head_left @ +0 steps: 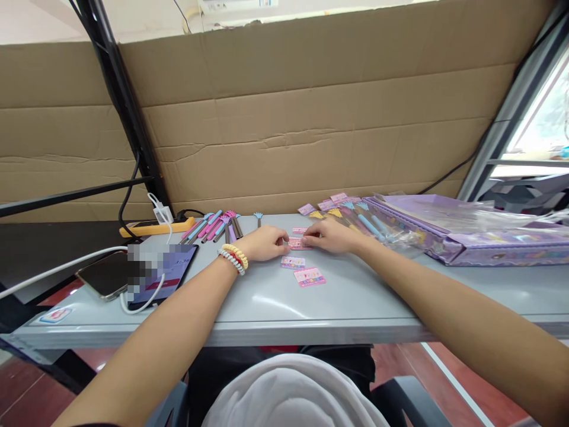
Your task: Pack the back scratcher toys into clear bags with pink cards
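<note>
Side by side over the grey tabletop (275,299), my two hands meet at a small pink printed card (296,244). My left hand (265,243), with beaded bracelets at the wrist, has its fingers curled in a pinch at the card's left edge. My right hand (333,236) pinches the right edge; its fingertips partly cover the card. Just beyond lies another pink card (299,230). Nearer to me are a purple-pink card (293,263) and a larger pink card (310,277), both flat on the table.
Several hand-topped sticks (211,226) in pink, blue and purple lie behind my left hand. At right are bagged sticks (368,222) with cards and a purple box (471,237). A phone (104,274), tablet (171,276), white cable and yellow power strip (155,227) occupy the left.
</note>
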Motion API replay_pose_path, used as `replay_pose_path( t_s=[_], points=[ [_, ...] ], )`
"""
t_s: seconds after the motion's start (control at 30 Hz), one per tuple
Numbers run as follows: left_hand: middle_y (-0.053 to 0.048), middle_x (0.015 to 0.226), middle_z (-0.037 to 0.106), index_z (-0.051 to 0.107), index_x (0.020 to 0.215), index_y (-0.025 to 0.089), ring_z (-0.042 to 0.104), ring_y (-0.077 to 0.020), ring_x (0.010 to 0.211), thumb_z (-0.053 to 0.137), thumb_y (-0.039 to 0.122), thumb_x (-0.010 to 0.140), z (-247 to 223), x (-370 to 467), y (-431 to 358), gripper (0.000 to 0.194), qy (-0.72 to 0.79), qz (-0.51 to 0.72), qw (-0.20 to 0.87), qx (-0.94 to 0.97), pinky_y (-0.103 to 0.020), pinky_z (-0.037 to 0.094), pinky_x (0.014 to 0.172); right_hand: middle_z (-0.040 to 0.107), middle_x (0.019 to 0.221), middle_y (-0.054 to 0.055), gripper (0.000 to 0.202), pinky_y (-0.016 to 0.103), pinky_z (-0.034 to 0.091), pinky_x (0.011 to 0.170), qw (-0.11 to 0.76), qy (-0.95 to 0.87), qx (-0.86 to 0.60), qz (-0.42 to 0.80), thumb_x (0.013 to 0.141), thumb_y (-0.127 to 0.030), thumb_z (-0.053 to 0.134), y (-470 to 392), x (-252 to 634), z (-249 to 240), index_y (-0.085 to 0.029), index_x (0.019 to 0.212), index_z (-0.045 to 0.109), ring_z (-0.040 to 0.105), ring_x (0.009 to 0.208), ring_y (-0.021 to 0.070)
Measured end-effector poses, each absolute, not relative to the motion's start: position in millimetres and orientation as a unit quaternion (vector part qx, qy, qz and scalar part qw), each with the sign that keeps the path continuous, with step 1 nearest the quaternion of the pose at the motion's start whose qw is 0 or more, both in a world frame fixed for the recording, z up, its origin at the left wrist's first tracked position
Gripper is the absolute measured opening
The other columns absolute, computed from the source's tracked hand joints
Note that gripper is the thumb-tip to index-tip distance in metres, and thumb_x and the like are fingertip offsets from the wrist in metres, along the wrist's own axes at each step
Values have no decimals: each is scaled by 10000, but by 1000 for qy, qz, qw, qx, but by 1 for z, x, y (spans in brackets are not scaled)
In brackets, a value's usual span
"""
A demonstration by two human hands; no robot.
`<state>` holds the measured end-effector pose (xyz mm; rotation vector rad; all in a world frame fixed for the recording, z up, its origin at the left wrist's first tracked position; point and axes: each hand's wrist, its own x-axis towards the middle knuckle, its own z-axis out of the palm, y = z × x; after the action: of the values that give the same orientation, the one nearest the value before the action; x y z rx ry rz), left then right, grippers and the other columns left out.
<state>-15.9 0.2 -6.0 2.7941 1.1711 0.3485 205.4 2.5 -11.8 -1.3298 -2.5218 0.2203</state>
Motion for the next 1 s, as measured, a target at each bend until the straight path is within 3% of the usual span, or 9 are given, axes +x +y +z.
replay_pose_path(
  t_s=[0.17, 0.4, 0.57, 0.73, 1.0],
  points=[
    [-44, 914, 689, 643, 1032, 167, 609, -160, 800, 486, 360, 805, -5, -15, -1, 336, 382, 114, 43, 916, -242, 425, 673, 665, 801, 46, 484, 268, 343, 570, 125, -870, -468, 90, 758, -634, 501, 3, 205, -11, -195, 854, 684, 535, 671, 162],
    [-39, 887, 690, 645, 1033, 165, 608, -158, 786, 484, 371, 810, -6, -15, 0, 343, 378, 117, 45, 917, -245, 421, 673, 652, 853, 71, 560, 275, 361, 579, 85, -861, -496, 70, 694, -660, 558, 6, 207, -12, -186, 970, 670, 556, 707, 185],
    [-39, 874, 690, 652, 1010, 167, 607, -152, 769, 488, 342, 807, -7, -15, 1, 315, 368, 132, 41, 920, -243, 424, 675, 646, 809, 50, 682, 269, 390, 605, 114, -835, -522, 132, 661, -572, 650, 7, 210, -13, -156, 1191, 546, 575, 703, 180],
    [-37, 848, 687, 658, 988, 159, 600, -148, 748, 489, 329, 803, -7, -15, 1, 302, 360, 144, 41, 921, -242, 424, 661, 626, 773, 32, 537, 258, 379, 571, 124, -825, -532, 146, 619, -517, 697, 7, 211, -10, -164, 1000, 561, 563, 667, 164],
    [-41, 848, 688, 658, 996, 161, 599, -150, 741, 487, 350, 804, -6, -15, 0, 318, 363, 135, 46, 921, -245, 419, 653, 611, 737, 22, 448, 269, 336, 543, 85, -808, -569, 127, 595, -601, 661, 5, 212, -8, -198, 738, 531, 531, 672, 169]
  ],
)
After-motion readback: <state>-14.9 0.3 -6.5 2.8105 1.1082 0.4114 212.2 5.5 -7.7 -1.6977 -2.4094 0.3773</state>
